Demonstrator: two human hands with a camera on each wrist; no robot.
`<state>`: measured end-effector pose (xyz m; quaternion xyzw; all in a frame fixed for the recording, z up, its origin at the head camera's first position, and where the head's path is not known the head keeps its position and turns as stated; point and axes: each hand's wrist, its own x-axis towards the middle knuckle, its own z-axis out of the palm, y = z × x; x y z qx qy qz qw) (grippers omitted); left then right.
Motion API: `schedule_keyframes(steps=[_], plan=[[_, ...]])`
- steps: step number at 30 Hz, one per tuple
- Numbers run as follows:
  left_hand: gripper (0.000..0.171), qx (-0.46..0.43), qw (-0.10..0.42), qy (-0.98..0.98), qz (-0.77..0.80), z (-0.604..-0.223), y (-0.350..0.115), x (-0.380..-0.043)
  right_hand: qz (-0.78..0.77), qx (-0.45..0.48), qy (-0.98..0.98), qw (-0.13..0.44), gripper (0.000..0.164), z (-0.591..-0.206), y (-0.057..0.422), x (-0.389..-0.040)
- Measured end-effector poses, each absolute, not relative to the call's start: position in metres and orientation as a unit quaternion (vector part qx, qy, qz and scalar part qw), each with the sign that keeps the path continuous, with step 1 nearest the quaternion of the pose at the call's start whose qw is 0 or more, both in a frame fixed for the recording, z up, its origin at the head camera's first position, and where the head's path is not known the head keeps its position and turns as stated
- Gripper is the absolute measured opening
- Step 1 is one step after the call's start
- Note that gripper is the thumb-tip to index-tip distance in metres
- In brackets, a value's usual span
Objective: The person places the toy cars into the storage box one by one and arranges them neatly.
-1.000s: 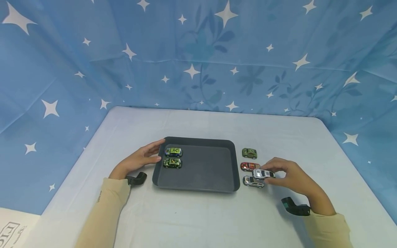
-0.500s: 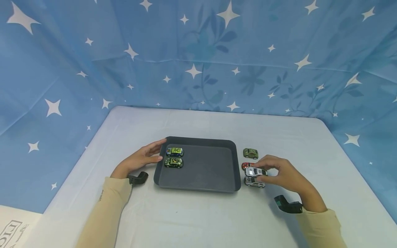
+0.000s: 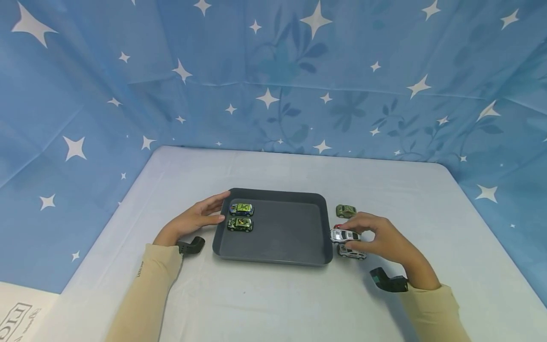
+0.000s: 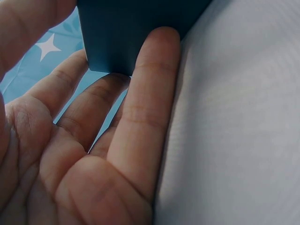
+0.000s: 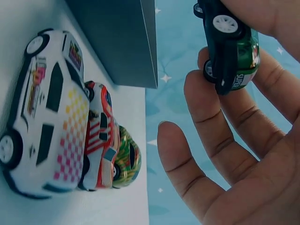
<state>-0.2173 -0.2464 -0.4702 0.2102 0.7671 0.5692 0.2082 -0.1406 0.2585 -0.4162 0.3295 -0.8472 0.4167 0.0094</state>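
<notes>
My right hand (image 3: 380,237) pinches a white toy car (image 3: 342,235) by the right rim of the grey tray (image 3: 278,261). In the right wrist view the held toy car (image 5: 229,47) shows its dark underside and a green end, off the table. Under and beside it stand a white toy car with a checkered pattern (image 5: 51,117), a red toy car (image 5: 101,131), mostly covered in the head view, and a green camouflage toy car (image 3: 345,211). My left hand (image 3: 192,223) touches the tray's left side with fingers extended. Inside the tray, two green-patterned toy cars (image 3: 241,209) sit at the left.
A white cloth (image 3: 256,304) covers the table. Behind it hangs a blue curtain with stars (image 3: 273,71). Black wrist cameras (image 3: 389,281) sit on both wrists. Printed white material (image 3: 21,313) shows at the lower left.
My right hand has moved left with the white toy car, from above the row of cars to the tray's right rim. The left hand stays at the tray.
</notes>
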Motion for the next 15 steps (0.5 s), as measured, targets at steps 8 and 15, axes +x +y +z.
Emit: schedule_keyframes(steps=[8,15], plan=[[0.08,0.214,0.205,0.769,0.566,-0.471,-0.247,-0.217,0.42,0.322,-0.848,-0.002,0.039,-0.419,0.25,-0.142],[0.079,0.215,0.206,0.766,0.569,-0.473,-0.247,-0.218,0.429,0.316,-0.846,-0.02,0.036,-0.42,0.24,-0.143]])
